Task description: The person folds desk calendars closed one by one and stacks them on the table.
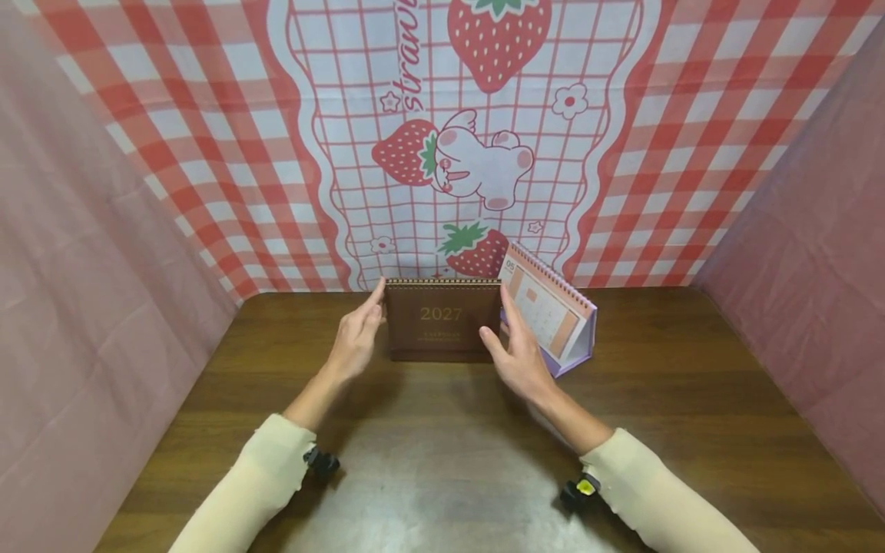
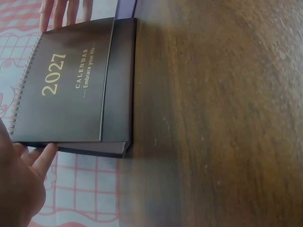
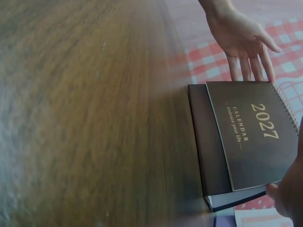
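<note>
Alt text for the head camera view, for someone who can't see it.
A person's left hand and right hand flank a brown 2027 desk calendar on a wooden table, a second calendar beside it, strawberry-print cloth behind.

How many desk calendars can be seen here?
2: the brown calendar, between the left hand and the right hand; the pink calendar, partly behind the right hand.

1. You're wearing pale cream, left sleeve (image 1: 238, 488) and right sleeve (image 1: 667, 495) both going kinda wavy at the edge.
2. You're rocking a small black gadget (image 1: 322, 461) by the left one.
3. You're sporting a second gadget (image 1: 573, 497) on the right, showing a yellow patch (image 1: 586, 485).
</note>
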A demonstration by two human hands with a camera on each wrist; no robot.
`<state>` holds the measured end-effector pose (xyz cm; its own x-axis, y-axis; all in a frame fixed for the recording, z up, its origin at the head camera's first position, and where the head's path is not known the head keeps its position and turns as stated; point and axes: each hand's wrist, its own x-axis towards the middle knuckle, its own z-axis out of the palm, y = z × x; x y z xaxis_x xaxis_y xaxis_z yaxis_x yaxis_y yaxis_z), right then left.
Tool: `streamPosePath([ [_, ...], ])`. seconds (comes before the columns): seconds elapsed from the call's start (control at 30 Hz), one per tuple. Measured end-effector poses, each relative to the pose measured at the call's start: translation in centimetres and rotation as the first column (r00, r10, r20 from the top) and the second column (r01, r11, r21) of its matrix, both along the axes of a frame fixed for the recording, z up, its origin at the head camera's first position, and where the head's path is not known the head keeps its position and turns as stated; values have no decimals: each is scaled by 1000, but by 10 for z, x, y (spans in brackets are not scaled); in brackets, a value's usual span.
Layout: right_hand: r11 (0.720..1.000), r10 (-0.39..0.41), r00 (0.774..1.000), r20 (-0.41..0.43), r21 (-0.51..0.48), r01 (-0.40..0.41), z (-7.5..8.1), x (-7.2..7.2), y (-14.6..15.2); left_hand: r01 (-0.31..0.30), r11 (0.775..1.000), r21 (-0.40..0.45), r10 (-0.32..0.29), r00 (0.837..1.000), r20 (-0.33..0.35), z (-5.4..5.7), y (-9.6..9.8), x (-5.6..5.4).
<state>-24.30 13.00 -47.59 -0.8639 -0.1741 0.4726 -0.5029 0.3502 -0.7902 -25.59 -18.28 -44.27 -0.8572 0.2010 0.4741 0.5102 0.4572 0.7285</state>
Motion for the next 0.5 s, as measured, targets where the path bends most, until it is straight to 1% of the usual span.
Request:
streamPosePath([
  [0.1, 1000, -9, 1000, 4, -5, 9, -19, -14, 7, 11, 1000, -2, -11, 1000, 3, -2, 0, 0],
  [0.2, 1000, -9, 1000, 9, -6, 9, -28, -21, 11, 30, 999, 26, -30, 1000, 0, -5, -1, 0],
  [0.3, 1000, 4, 1000, 3, -10, -4, -25, -19, 11, 74, 992, 103, -74, 997, -7, -8, -2, -2],
  [0.33, 1000, 6, 1000, -6, -10, -6, -22, -17, 10, 90, 987, 130, -89, 996, -9, -9, -2, -2],
  [0.4, 1000, -12, 1000, -7, 8, 12, -17, -13, 9, 118, 977, 176, -118, 993, -14, -10, -1, -3],
  [0.5, 1000, -18, 1000, -20, -2, 18, -12, -10, 7, 130, 971, 200, -125, 992, -34, -10, -1, -5],
])
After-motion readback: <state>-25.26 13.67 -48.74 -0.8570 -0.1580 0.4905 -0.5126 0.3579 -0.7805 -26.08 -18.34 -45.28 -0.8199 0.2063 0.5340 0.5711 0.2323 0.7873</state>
